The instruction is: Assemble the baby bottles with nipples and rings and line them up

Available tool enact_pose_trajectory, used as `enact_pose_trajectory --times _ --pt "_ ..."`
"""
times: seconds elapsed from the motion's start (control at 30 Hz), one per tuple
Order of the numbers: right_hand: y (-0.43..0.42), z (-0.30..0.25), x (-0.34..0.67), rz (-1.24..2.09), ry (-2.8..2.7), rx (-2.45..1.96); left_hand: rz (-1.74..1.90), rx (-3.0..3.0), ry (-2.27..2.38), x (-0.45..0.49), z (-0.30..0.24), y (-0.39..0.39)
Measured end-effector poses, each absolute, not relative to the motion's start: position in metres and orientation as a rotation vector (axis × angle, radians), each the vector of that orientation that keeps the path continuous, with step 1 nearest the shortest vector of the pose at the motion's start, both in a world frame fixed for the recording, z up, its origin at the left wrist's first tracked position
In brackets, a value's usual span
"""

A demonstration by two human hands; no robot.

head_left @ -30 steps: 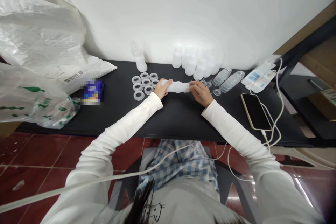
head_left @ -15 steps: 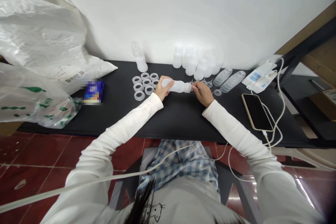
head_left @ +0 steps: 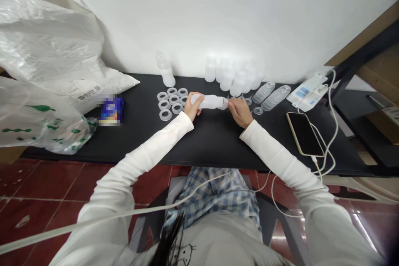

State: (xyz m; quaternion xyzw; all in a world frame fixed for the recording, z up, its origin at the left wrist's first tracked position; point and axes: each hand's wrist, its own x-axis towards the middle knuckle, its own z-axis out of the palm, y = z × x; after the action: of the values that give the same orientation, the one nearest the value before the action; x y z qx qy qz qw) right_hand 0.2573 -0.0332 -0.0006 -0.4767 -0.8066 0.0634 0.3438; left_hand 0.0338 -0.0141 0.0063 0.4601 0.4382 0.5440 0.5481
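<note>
The left hand [head_left: 193, 107] was curled around the base of a milky plastic bottle [head_left: 209, 102], held sideways over the middle of the desk [head_left: 218, 145] while the right hand [head_left: 240, 112] pinched its neck, so a slip on the smooth plastic could drop it among the nearby plastic rings [head_left: 170, 103].

Bottle [head_left: 209, 102] between the hands: frosted, translucent plastic, smooth, low sheen. Rings [head_left: 165, 115] beside it: clear plastic, light shine. Tabletop [head_left: 212, 143]: black, smooth, matt. Phone [head_left: 304, 134]: glossy black glass face. Charging cable [head_left: 332, 133]: white, smooth, rubbery-looking. Plastic bag [head_left: 40, 37] at left: thin crinkled film, shiny. Sleeve [head_left: 149, 149]: white cloth, matt. Checked shirt [head_left: 215, 199]: woven cloth, matt. Floor tiles [head_left: 46, 183]: dark red, glossy. Cardboard box [head_left: 378, 79] at right: brown, matt. Wall [head_left: 218, 12]: white, smooth, matt.
</note>
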Motion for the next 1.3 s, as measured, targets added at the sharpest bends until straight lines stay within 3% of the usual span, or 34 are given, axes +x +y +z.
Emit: enact_pose_trajectory --times 0.2,0.6,1.0,1.3 --pt "-0.0375 0.0057 0.2508 0.342 -1.942 -1.141 1.288 1.048 1.034 0.0329 0.0071 -0.0127" --pt "-0.035 0.0044 0.2514 0.361 -1.896 -0.955 1.227 0.995 1.028 0.034 0.0081 -0.0145" --pt "-0.0403 0.0021 0.2504 0.141 -1.978 -0.977 1.136 1.078 1.062 0.0321 0.0037 -0.0131" --pt "-0.0405 0.0065 0.2496 0.272 -1.881 -1.021 1.226 1.092 0.993 0.0338 0.0092 -0.018"
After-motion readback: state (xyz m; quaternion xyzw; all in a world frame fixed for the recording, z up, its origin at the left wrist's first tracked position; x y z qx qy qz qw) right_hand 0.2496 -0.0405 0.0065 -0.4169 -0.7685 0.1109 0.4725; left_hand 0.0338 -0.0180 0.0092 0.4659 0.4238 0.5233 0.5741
